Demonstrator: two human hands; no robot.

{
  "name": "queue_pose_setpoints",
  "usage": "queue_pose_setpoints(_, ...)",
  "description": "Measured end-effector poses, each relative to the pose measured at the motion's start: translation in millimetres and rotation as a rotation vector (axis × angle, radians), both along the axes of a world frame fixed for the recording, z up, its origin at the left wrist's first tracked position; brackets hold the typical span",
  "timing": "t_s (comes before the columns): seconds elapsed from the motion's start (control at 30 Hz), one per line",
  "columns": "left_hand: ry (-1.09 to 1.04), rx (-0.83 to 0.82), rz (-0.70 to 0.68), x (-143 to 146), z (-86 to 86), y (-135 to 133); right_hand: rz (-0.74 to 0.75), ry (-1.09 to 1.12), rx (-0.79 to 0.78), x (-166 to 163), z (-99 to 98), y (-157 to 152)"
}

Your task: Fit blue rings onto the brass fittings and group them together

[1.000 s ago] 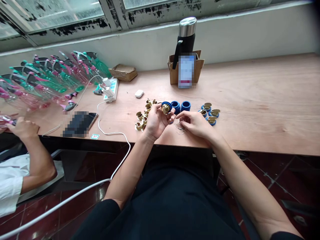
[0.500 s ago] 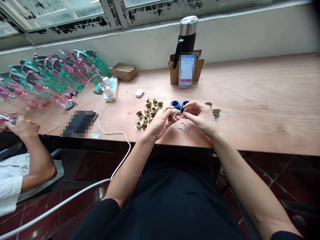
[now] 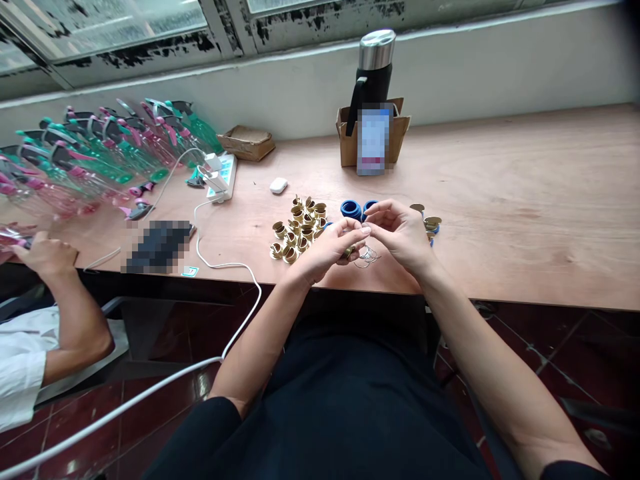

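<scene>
My left hand (image 3: 334,252) is closed around a small gold-coloured metal fitting (image 3: 349,253), mostly covered by the fingers. The thumb and forefinger reach to the tips of my right hand (image 3: 399,233), which is pinched. Whatever lies between those fingertips is too small to make out. Beneath the hands, several thin wire rings (image 3: 369,256) lie on the table. Just behind are stacked blue rings (image 3: 351,209), with more blue rings (image 3: 371,205) partly hidden by my right hand. Left of my hands stands a cluster of gold-coloured fittings with flap-like lids (image 3: 294,230).
Gold fittings with blue rings (image 3: 433,223) sit right of my right hand. Behind stand a phone (image 3: 373,141), a cardboard box (image 3: 349,150) and a flask (image 3: 376,60). Leftward are a white case (image 3: 279,186), a power strip (image 3: 228,175), spray bottles (image 3: 107,143) and a co-worker's hand (image 3: 53,257).
My left thumb and forefinger have moved right and up to meet my right fingertips. The gold fitting has sunk lower into my left hand. My right hand has hardly moved.
</scene>
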State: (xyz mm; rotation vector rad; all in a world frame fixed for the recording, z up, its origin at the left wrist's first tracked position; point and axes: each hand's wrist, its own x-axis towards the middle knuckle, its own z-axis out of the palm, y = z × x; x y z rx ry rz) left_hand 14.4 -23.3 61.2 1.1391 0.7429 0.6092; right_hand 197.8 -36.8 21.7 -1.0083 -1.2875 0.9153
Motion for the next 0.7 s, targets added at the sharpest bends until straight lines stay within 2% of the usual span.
queue_pose_setpoints(0.3, 0.108, 0.116, -0.004, -0.4, -8.5, 2.8, -0.039, 0.001, 0.009, -7.6, 1.8, -2.4)
queue_pose_setpoints(0.7, 0.118, 0.148, -0.002, -1.8, -6.3, 3.2, -0.051, 0.083, -0.008, -7.3, -1.7, 0.7)
